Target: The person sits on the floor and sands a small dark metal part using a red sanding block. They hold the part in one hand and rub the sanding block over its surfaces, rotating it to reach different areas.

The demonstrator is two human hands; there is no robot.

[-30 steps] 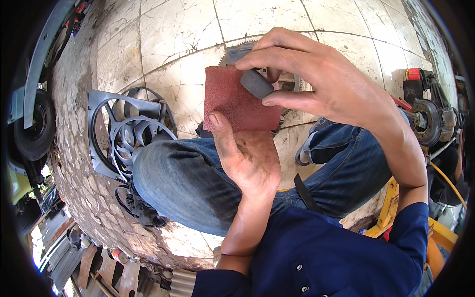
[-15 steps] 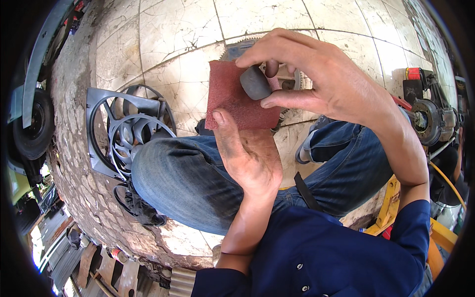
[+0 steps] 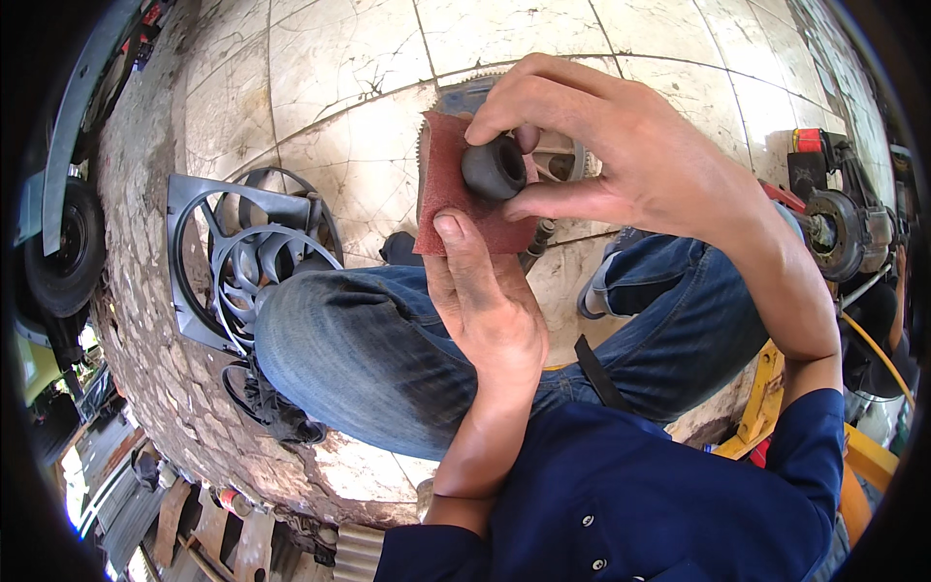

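Observation:
A piece of reddish-brown sandpaper (image 3: pixel 446 165) lies over the fingers of my left hand (image 3: pixel 485 310), pinned by the thumb on top. My right hand (image 3: pixel 630 145) pinches a short black hollow cylinder (image 3: pixel 493 171), rubber-looking, between fingers and thumb. The cylinder rests against the sandpaper's gritty face, its open end turned to the right. Most of the left fingers are hidden beneath the sheet. Behind the hands, a toothed round metal part (image 3: pixel 562 160) on the floor is partly covered.
A grey fan in its shroud (image 3: pixel 247 252) lies left of my knee. Tiled floor (image 3: pixel 339 48) spreads ahead. On the right are a hub-like metal assembly (image 3: pixel 836 238) and a yellow frame (image 3: pixel 761 403). A wheel (image 3: pixel 73 242) stands at far left.
My right hand has tilted the black cylinder, so its hollow end now shows. The sandpaper has narrowed in view and curls more around it; the left thumb has shifted slightly right.

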